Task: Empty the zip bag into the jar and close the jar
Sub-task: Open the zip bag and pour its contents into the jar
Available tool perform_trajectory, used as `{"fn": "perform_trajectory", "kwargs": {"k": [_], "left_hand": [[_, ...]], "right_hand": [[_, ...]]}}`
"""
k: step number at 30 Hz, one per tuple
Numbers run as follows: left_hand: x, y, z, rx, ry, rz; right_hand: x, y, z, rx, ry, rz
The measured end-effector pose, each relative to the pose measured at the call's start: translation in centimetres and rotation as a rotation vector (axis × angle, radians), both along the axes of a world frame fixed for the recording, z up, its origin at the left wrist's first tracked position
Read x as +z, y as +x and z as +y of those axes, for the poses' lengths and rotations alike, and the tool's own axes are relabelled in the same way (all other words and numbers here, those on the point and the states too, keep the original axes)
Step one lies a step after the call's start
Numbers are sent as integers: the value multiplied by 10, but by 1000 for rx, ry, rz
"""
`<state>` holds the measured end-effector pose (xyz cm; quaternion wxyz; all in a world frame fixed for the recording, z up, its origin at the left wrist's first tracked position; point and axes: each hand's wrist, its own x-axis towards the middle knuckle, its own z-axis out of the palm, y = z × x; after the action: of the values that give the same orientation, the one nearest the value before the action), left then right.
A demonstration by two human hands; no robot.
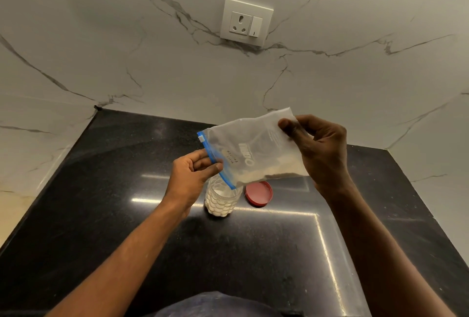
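Both hands tilting zip bag over jar (lid off)

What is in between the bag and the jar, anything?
Nothing visible. The jar stands open, its red lid on the counter to its right. The zip bag hangs above the jar's mouth, blue zip end lowest, pinched by the left hand and the right hand. Whether the zip is open, I cannot tell.

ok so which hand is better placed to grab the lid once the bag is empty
Likely the right hand: the red lid lies right of the jar, nearer that hand. The left hand, pinching the zip bag at its blue seal, is across the jar from it.
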<state>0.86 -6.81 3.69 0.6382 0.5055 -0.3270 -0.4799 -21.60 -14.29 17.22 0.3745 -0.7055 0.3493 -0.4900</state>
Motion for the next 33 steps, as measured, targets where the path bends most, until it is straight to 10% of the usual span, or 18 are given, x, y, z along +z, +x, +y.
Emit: {"fn": "perform_trajectory", "kwargs": {"k": [33], "left_hand": [[-8, -2, 8, 48, 60, -267]], "right_hand": [[-14, -9, -9, -22, 15, 132]]}}
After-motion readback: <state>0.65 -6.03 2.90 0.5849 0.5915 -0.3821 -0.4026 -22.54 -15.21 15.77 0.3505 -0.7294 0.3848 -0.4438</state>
